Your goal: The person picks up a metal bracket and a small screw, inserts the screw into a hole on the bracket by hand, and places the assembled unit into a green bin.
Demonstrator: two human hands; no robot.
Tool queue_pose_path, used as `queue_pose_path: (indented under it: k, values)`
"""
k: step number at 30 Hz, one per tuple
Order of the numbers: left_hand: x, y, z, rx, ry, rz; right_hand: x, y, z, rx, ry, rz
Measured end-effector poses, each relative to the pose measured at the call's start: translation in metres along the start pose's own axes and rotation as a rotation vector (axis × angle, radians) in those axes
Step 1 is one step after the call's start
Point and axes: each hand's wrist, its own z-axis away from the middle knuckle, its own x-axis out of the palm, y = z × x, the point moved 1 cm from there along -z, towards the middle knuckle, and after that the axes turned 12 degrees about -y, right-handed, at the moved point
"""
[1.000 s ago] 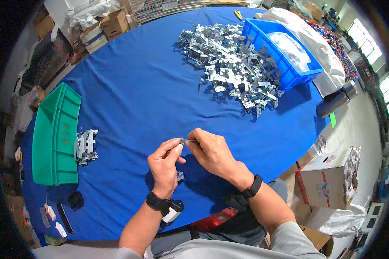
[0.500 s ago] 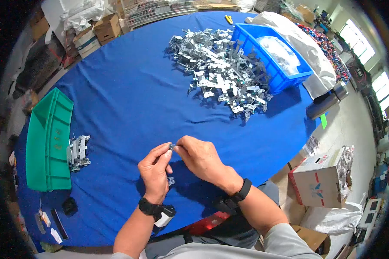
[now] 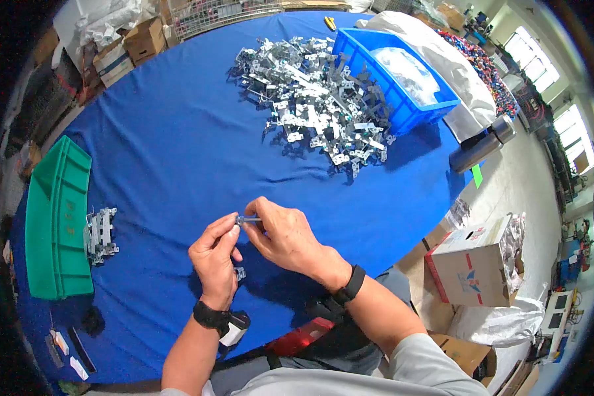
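Observation:
My left hand [image 3: 212, 261] is closed in a pinch on a small metal part [image 3: 238, 221], most of it hidden by the fingertips. Facing it, my right hand [image 3: 289, 239] has its thumb and forefinger bent round the other side, and a thin grey metal strip [image 3: 251, 219] runs between the two hands. Whether strip and part are one piece, I cannot tell. Under my left fingers, by the palm, the end of a shiny metal bracket [image 3: 239, 272] shows against the blue cloth [image 3: 171, 158].
A large heap of metal brackets [image 3: 310, 96] lies beside a blue crate [image 3: 402, 89] holding a clear plastic bag. Left, a short row of brackets [image 3: 101, 235] sits against a green bin [image 3: 59, 224]. A steel bottle [image 3: 482, 145] lies at the right edge, above a cardboard box [image 3: 472, 267].
The whole view has shifted, so the table things sit further left. My right fingers have drawn back slightly from the left ones, and the thin metal strip now shows between them.

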Motion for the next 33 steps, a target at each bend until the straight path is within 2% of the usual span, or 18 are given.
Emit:
queue_pose_path:
  k: [7, 11, 15, 21, 25, 27, 33]
  values:
    - [-0.0008, -0.0009, 0.0001, -0.001, 0.005, 0.014, 0.0009, 0.0026, 0.0012, 0.012, -0.056, 0.095]
    - [-0.0002, -0.0007, -0.0003, 0.0, 0.0, 0.016, 0.0021, 0.0032, -0.0006, -0.033, -0.003, -0.006]
    - [0.0007, 0.0006, 0.0003, 0.0, 0.002, 0.012, 0.0034, 0.006, 0.0011, 0.011, -0.082, 0.082]
    - [-0.0007, -0.0015, -0.0015, 0.011, -0.006, -0.007, 0.0035, 0.0038, -0.0018, -0.013, 0.001, -0.003]
    - [0.0002, 0.0, -0.0013, -0.005, 0.007, -0.003, 0.0046, 0.0068, -0.0013, 0.04, -0.118, 0.096]
    - [-0.0004, -0.0012, -0.0011, 0.045, 0.0, -0.011, 0.0037, 0.0031, -0.0008, -0.013, -0.008, 0.032]
    - [-0.0003, -0.002, -0.0016, 0.029, 0.013, 0.008, 0.0025, 0.0025, -0.0032, -0.035, -0.024, 0.045]
